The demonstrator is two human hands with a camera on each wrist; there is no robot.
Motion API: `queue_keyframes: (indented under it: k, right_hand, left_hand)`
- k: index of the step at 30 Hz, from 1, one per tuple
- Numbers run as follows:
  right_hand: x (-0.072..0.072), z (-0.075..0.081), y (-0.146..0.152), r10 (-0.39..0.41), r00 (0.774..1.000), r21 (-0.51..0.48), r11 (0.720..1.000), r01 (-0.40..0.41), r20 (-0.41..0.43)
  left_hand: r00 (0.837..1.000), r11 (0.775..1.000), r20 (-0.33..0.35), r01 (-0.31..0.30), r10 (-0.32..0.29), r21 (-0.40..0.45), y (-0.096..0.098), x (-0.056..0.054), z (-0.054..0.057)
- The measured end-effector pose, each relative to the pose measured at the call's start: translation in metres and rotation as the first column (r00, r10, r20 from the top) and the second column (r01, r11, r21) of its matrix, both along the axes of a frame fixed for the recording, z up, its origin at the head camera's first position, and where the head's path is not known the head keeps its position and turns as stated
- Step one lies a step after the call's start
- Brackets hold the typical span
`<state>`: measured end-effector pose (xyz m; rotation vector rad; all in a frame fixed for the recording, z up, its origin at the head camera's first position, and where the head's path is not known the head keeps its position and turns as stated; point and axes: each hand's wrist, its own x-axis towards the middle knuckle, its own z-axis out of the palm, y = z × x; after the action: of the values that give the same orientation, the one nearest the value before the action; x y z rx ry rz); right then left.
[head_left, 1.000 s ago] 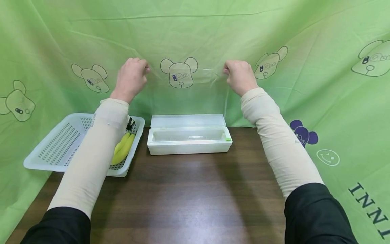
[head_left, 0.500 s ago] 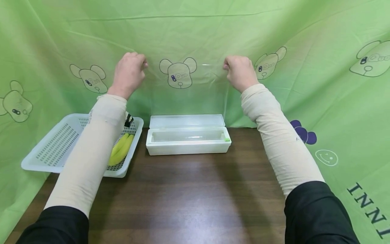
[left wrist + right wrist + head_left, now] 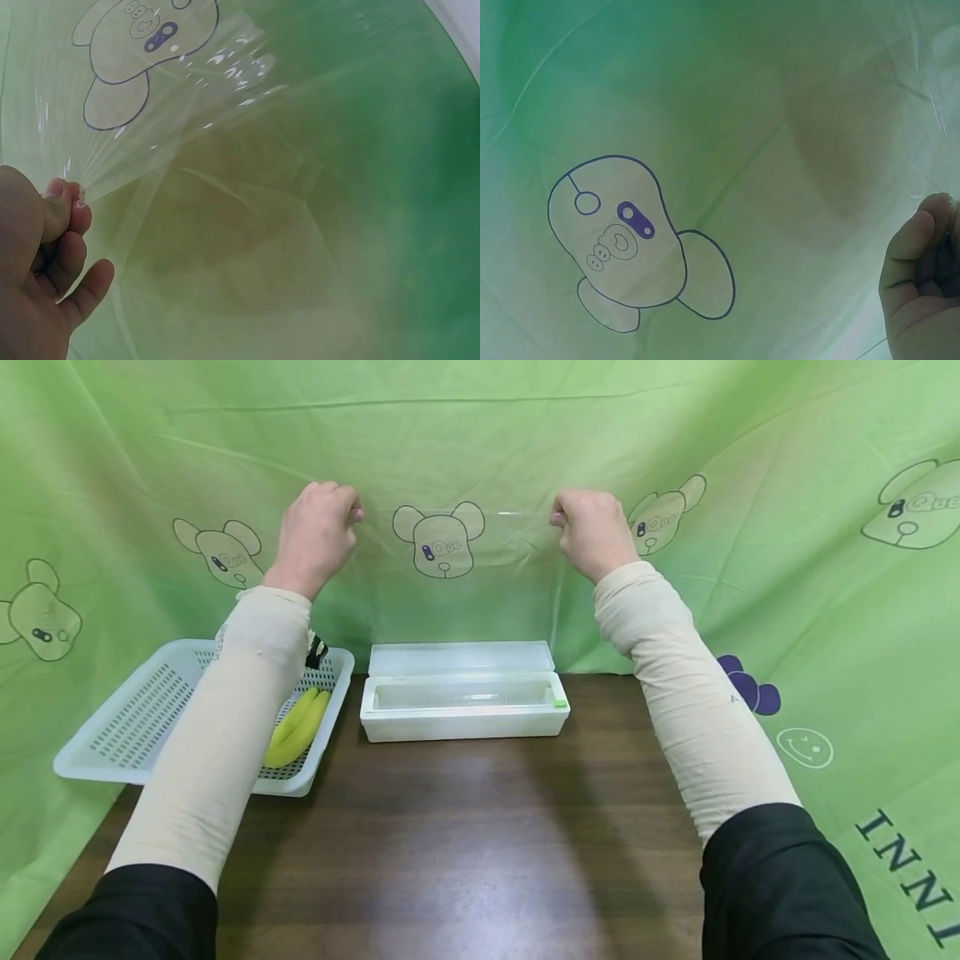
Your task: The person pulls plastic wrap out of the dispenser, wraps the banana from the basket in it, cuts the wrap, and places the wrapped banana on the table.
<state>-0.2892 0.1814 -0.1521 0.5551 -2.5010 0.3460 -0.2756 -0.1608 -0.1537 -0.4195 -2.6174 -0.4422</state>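
A sheet of clear cling film (image 3: 517, 513) is stretched between my raised hands, above and behind a white cling film box (image 3: 465, 724). My left hand (image 3: 315, 539) pinches the film's upper left corner between thumb and forefinger. In the left wrist view, shiny creases fan out across the film (image 3: 232, 71) from that pinch. My right hand (image 3: 596, 533) grips the opposite corner, its fingers (image 3: 911, 247) curled in. From the hands the film hangs down towards the box, whose lid (image 3: 461, 658) is tipped back. A small green piece (image 3: 559, 703) sits at the box's right end.
A pale blue plastic basket (image 3: 142, 727) stands at the left, partly behind my left forearm. Bananas (image 3: 300, 735) and a black-and-white striped thing (image 3: 317, 652) lie in it. Behind the brown table (image 3: 450, 827) hangs a green curtain (image 3: 480, 435) printed with bear heads.
Both hands have risen a little, with the film's upper edge rising between them. The box and the basket stay where they were.
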Motion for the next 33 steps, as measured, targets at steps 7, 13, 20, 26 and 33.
queue_keyframes:
  k: [7, 13, 20, 26, 33]
  right_hand:
    - [0.001, 0.003, -0.001, -0.003, 1.0, 0.0, 1.0, 0.003, 0.008]
    - [0.0, 0.004, -0.001, -0.012, 1.0, 0.0, 1.0, 0.012, 0.023]
    - [0.003, 0.005, 0.0, -0.016, 0.999, -0.003, 1.0, 0.016, 0.051]
    - [0.014, 0.01, 0.003, -0.006, 0.994, 0.013, 1.0, 0.005, 0.112]
    - [0.042, 0.01, 0.013, 0.047, 0.993, 0.049, 0.997, -0.052, 0.104]
  left_hand:
    - [1.0, 1.0, 0.017, -0.007, 0.007, -0.008, 0.0, 0.0, 0.004]
    - [1.0, 1.0, 0.025, -0.013, 0.013, -0.004, 0.0, 0.0, 0.006]
    - [0.999, 1.0, 0.049, -0.011, 0.012, -0.016, 0.002, 0.001, 0.007]
    - [0.992, 0.999, 0.125, 0.002, 0.005, -0.052, 0.002, 0.007, 0.013]
    - [0.985, 0.998, 0.165, 0.049, -0.042, -0.041, -0.001, 0.028, 0.011]
